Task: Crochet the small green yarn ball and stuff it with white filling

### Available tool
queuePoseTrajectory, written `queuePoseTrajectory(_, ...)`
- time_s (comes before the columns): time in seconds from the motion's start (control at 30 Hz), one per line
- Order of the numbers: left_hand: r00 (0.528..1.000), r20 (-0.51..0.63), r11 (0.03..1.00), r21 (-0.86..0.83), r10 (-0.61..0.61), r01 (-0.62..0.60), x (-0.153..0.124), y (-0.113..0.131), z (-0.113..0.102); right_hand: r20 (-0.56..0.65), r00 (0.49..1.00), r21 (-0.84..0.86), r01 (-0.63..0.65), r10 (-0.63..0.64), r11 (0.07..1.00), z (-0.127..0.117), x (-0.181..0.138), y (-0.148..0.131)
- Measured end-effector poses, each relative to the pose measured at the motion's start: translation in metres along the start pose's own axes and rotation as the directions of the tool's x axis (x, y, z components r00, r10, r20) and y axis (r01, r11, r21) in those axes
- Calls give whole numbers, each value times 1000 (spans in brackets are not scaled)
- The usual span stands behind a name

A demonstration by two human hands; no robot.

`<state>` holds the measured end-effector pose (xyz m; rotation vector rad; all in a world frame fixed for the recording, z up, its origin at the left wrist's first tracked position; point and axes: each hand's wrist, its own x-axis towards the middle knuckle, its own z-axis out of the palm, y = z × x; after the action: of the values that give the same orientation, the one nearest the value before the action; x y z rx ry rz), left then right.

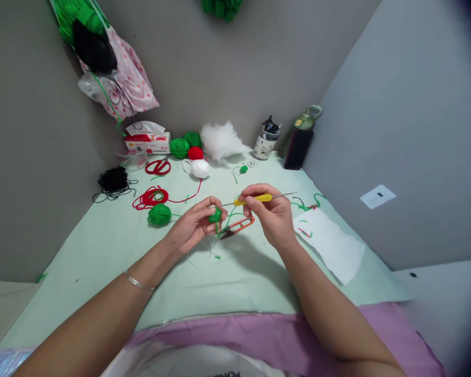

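I'm watching the left hand (198, 220) pinch a small, rounded green yarn piece (215, 215) above the desk (235, 288); the right hand's (272, 214) fingers pinch a slim metal tool with a smooth yellow handle (264, 198). The piece looks largely shaped, but trailing strands (218, 230) suggest finishing remains. Fluffy white fibre (222, 142) sits behind, beside soft yarn balls (179, 148).

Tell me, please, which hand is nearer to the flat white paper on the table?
Right. The right hand, holding a yellow-handled tool, is just left of the paper; the left hand, holding a small green piece, is farther left.
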<state>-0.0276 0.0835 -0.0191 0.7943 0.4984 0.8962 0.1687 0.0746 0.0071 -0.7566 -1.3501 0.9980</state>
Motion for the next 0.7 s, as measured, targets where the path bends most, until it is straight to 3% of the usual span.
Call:
queuePoseTrajectory(0.17, 1000, 11, 1000, 7, -8, 8, -1, 1, 4, -53, 998, -21, 35, -36, 999, 1, 0, -1)
queuePoseTrajectory(0.3, 1000, 9, 1000, 1, -1, 1, -1, 4, 3, -91, 996, 114, -14, 24, 993, -3, 3, -3)
queuePoseTrajectory(0.7, 1000, 26, 1000, -4, -8, 8, -2, 3, 2, -47, 992, 161, -108, 116, 981, -3, 5, -6)
